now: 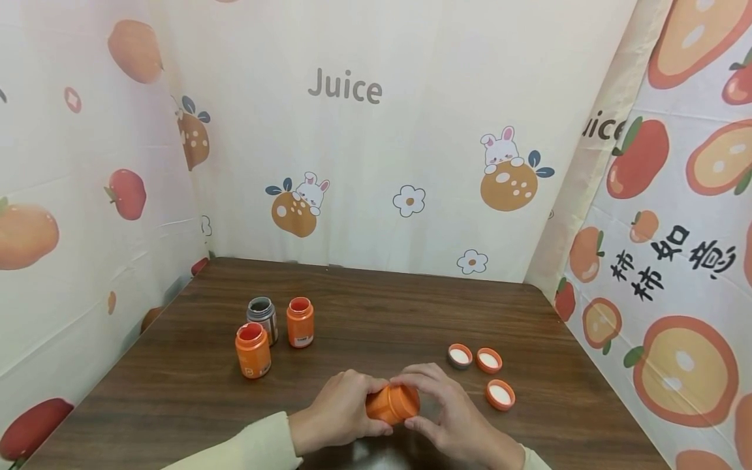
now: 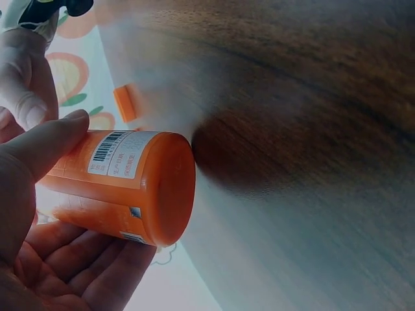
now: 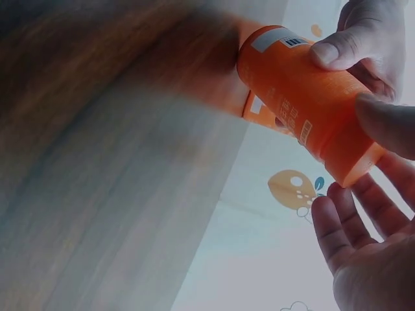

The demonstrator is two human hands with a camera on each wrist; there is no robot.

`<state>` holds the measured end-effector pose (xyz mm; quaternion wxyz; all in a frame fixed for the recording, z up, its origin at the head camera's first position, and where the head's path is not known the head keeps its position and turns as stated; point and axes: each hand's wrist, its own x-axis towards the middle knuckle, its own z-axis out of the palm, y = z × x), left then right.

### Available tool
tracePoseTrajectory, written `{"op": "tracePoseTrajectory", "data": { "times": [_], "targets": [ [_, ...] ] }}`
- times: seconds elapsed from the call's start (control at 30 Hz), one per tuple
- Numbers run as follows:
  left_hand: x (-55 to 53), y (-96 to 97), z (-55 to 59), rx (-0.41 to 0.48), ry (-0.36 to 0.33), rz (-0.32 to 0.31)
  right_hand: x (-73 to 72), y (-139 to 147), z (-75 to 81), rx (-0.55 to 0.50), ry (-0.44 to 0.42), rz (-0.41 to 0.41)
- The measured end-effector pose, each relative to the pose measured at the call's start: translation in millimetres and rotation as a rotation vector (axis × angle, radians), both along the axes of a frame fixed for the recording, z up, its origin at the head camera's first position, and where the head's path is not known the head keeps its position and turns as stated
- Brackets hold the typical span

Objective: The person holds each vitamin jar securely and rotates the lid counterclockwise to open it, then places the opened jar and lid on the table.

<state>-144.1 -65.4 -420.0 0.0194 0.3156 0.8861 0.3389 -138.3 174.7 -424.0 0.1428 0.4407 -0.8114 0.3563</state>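
Note:
An orange bottle (image 1: pixel 384 406) lies tilted on its side between my hands, a pale label with a barcode on its body. My left hand (image 1: pixel 343 408) grips the body, thumb on one side and fingers beneath. At the other end is an orange cap (image 3: pixel 353 152), closed on the bottle. My right hand (image 1: pixel 449 411) curves around this cap, with fingertips and thumb at opposite edges. In the left wrist view the bottle's smooth orange base (image 2: pixel 174 188) faces the tabletop.
Two uncapped orange bottles (image 1: pixel 254 356) and an uncapped grey bottle (image 1: pixel 267 316) stand at the left of the brown table (image 1: pixel 376 307). Right of my hands lie a dark-rimmed cap (image 1: pixel 460 356) and two orange caps (image 1: pixel 500 394), white insides up. Printed curtains (image 1: pixel 376 163) surround the table.

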Motion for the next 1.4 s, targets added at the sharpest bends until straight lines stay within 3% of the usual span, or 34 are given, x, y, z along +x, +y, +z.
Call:
{"op": "tracePoseTrajectory", "data": {
  "times": [0.33,0.77,1.0,1.2,1.4],
  "targets": [
    [0.1,1.5,-0.7,-0.010,0.020,0.007,-1.0,0,1.4,-0.006,0.013,0.021],
    [-2.1,2.4,-1.5,0.004,0.000,0.017,-3.7,-6,7.1,-0.103,-0.046,-0.184],
    [-2.5,3.2,-2.7,0.014,-0.024,0.013,-0.6,-8,6.7,-0.051,-0.144,-0.292],
    [-1.5,3.6,-2.4,0.004,-0.005,0.015,0.6,-10,10.5,0.032,-0.225,-0.373],
    [-0.5,3.4,-2.5,0.012,0.033,0.008,2.3,-10,12.9,0.072,-0.281,-0.373]
  ]
}}
